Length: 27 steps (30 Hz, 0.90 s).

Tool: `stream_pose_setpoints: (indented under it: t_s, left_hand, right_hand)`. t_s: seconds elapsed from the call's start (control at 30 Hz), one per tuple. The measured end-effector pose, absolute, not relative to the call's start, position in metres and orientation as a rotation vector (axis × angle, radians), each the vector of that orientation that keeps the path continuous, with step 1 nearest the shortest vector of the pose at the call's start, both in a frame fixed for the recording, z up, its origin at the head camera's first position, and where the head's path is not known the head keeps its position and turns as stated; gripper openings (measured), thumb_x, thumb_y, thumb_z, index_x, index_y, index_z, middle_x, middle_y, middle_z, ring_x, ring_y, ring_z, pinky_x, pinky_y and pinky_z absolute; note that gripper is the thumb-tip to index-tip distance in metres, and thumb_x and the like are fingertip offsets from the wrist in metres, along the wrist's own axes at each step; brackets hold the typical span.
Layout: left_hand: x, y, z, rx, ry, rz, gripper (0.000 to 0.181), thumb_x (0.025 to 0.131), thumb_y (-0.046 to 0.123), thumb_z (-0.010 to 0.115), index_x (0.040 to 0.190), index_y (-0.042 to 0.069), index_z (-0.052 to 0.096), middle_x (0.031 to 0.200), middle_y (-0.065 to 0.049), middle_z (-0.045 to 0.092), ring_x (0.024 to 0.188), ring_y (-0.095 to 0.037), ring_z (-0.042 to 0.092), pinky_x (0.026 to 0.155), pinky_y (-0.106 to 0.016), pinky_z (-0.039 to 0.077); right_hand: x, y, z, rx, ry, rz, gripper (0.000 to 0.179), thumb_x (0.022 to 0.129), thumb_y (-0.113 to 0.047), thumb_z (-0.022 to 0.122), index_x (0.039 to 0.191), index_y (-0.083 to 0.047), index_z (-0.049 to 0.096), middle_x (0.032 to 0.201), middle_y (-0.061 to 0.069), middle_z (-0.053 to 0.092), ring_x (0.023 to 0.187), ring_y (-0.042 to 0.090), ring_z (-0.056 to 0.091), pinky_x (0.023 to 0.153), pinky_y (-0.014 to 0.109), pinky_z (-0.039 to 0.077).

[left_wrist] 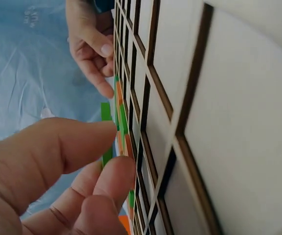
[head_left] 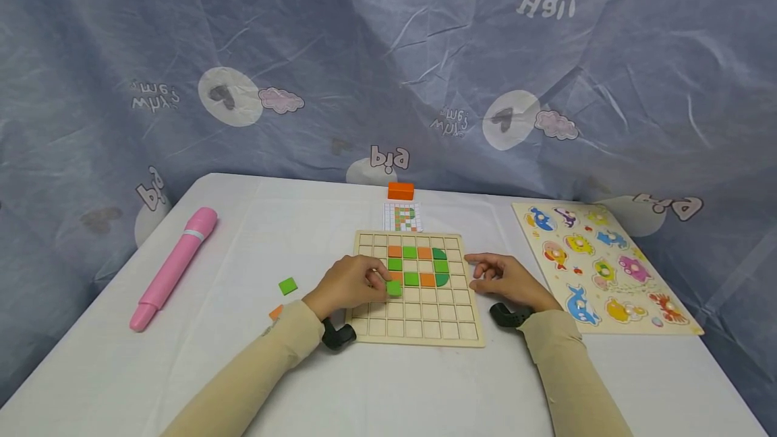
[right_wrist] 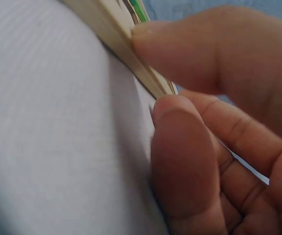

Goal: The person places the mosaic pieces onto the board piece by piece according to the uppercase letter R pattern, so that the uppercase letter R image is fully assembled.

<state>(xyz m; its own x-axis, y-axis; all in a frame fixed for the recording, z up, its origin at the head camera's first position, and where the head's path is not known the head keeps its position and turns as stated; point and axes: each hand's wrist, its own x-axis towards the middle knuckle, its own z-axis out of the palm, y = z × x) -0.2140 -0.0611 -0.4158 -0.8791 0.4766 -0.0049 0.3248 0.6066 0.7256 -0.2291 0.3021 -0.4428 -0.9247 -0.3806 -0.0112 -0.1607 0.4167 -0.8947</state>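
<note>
My left hand [head_left: 354, 282] pinches a green square tile [head_left: 394, 288] between thumb and fingers. It holds the tile low over the wooden grid board [head_left: 419, 332], just below the left column of laid tiles. Set in the grid are orange tiles [head_left: 424, 253], green tiles [head_left: 409, 252] and dark green rounded pieces [head_left: 439, 253] at the right corners, forming a closed loop. At the board's right edge is my right hand [head_left: 506, 280], its index finger extended and other fingers loosely bent. In the right wrist view its thumb [right_wrist: 180, 54] lies against the board's side [right_wrist: 116, 36].
Left of the board lie a loose green tile [head_left: 288, 286] and an orange tile [head_left: 276, 312]. Behind it are a printed pattern card [head_left: 402, 217] and an orange block [head_left: 400, 191]. A pink microphone-shaped object [head_left: 173, 268] lies far left; a sea-animal puzzle board [head_left: 601, 268] lies right.
</note>
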Motion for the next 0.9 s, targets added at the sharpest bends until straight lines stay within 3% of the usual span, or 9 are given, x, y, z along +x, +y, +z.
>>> stream_pose_setpoints:
  t_s: [0.2,0.9]
  left_hand:
    - [-0.2124,-0.0555,-0.415,0.649,2.654,1.08,0.021,0.082,0.008,0.086,0.101,0.014,0.079,0.076,0.014,0.069,0.071,-0.008,0.06,0.067,-0.028,0.047]
    - [-0.2107,-0.0532,-0.4143,0.628,2.688,1.016,0.021,0.084,0.009,0.088,0.101,0.013,0.078,0.078,0.012,0.066,0.074,-0.01,0.058,0.075,-0.031,0.048]
  right_hand:
    - [-0.2284,0.3018,-0.4422,-0.47,2.457,-1.523,0.058,0.093,0.003,0.079,0.144,0.017,0.056,0.098,0.012,0.064,0.079,0.01,0.055,0.071,0.02,0.048]
    - [-0.2285,0.3011,-0.4409,-0.468,2.462,-1.518,0.057,0.093,0.003,0.079,0.143,0.017,0.057,0.099,0.013,0.065,0.079,0.01,0.054,0.071,0.02,0.047]
